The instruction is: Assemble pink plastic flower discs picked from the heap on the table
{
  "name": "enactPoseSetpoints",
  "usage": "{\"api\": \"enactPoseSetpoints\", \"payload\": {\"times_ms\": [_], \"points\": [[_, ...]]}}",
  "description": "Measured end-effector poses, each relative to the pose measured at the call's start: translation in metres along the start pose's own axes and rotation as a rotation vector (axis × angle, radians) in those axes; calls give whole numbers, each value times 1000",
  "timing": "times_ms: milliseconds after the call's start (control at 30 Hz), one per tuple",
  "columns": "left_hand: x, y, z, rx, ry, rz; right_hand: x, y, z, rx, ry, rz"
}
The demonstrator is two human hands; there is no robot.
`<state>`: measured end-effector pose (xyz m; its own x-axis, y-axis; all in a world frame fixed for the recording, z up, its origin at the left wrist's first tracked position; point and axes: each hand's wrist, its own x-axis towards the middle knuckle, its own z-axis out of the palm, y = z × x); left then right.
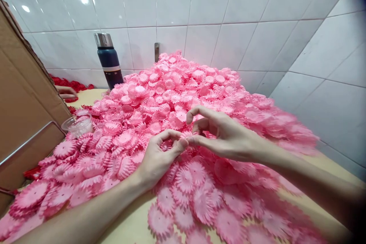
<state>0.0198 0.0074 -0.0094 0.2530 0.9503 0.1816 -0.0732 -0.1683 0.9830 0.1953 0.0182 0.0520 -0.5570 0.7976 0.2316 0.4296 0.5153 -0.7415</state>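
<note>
A pink flower piece (186,134) with a fringed edge is pinched between the thumb and forefinger of my left hand (160,156), and much of it is hidden. My right hand (225,133) meets it from the right, its thumb tip at the flower piece and its other fingers curled, the forefinger raised. Whether a small part sits in the right fingers cannot be made out. Beneath and behind both hands spreads a large heap of pink flower pieces (171,95), round and fringed, several showing a tiny hole in the middle.
Left of the heap stands a dark blue bottle (110,63) with a steel cap. A clear plastic cup (77,125) sits among the flowers beside a cardboard box (28,84). Behind the box show another person's hand (67,92) and red flower pieces (70,83). A tiled wall (214,4) closes the back.
</note>
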Motion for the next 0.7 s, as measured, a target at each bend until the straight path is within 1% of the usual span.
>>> {"api": "enactPoseSetpoints", "payload": {"times_ms": [100,233,367,500,633,700], "points": [[0,2,1,-6,-11,-12,2,3,3,88,27,-32],[-1,3,2,-60,-21,12,3,11,7,190,-7,-18],[-1,1,1,-187,-14,-72,3,12,10,298,49,-1],[-2,-1,1,-283,-12,-137,3,5,13,169,27,-45],[-2,-2,1,-285,-4,-152,4,1,15,77,14,-117],[-1,-3,1,-301,-7,-153,5,1,16,48,21,-127]]}}
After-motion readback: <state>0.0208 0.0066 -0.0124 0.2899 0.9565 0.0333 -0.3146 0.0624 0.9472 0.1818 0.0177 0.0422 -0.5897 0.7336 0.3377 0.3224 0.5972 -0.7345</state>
